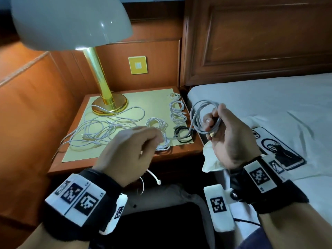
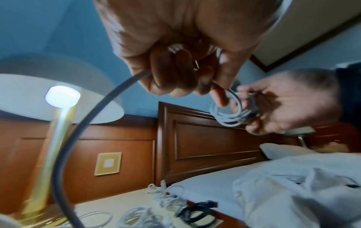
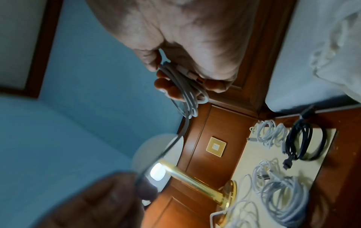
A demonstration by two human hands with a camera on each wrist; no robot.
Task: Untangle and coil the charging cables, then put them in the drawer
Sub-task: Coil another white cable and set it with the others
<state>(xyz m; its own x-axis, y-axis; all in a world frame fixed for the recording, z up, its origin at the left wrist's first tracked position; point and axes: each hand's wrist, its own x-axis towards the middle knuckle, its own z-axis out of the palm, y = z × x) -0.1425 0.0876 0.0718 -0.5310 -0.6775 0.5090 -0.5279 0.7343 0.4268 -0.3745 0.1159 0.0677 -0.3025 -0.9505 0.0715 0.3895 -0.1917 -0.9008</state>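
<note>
While your right hand point(image 1: 228, 139) grips the grey cable coil point(image 1: 203, 116) at centre right of the frame, your left hand point(image 1: 129, 151) pinches its tail; it's light, limp and springy, so hold the crossing strands.

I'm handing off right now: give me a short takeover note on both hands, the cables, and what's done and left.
Right hand grips a half-wound grey cable coil. Left hand pinches that cable's free tail.
Nightstand: several white coils and one black coil are finished; a loose white tangle lies by the lamp.
Left: finish this coil, untangle the rest, move everything to the drawer, which isn't in view.
</note>
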